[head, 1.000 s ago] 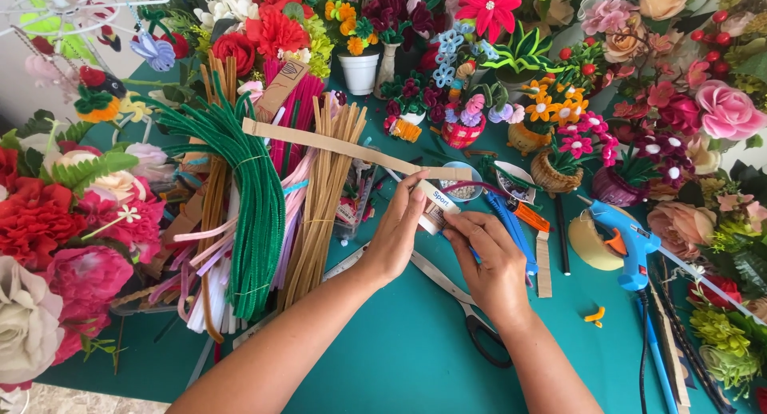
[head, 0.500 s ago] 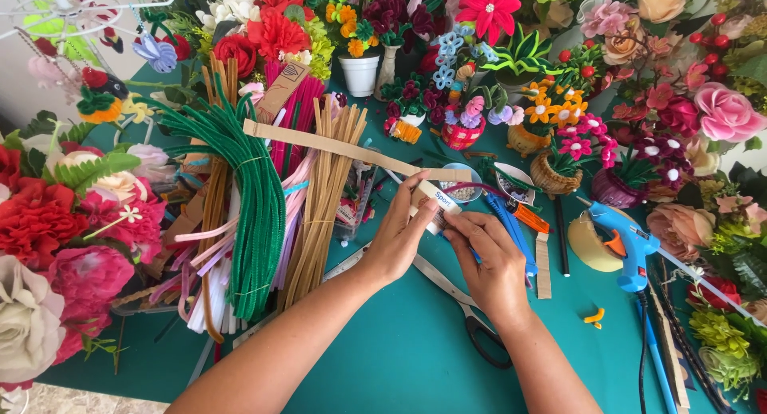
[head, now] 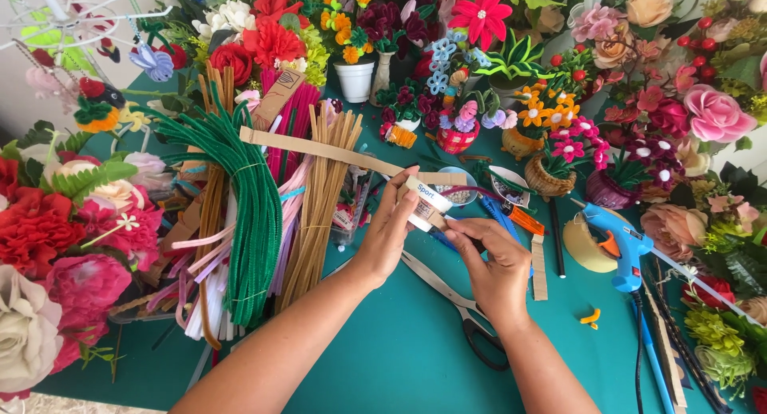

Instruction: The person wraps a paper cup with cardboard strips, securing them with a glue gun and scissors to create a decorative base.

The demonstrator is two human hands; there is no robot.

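Green table (head: 383, 366): I see my left hand (head: 389, 236) and right hand (head: 494, 272) pinching a slanted cardboard strip (head: 343, 154), stretching up-left past the scissors (head: 459, 314).

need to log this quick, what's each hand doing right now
Left hand: closed on a strip of brown cardboard.
Right hand: fingers pinched on a thin dark tool at the strip; what the tool is cannot be told.

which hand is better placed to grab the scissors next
Probably the right hand: it hovers directly over the scissors, whose black handles lie just below it. The left hand pinches the small white piece.
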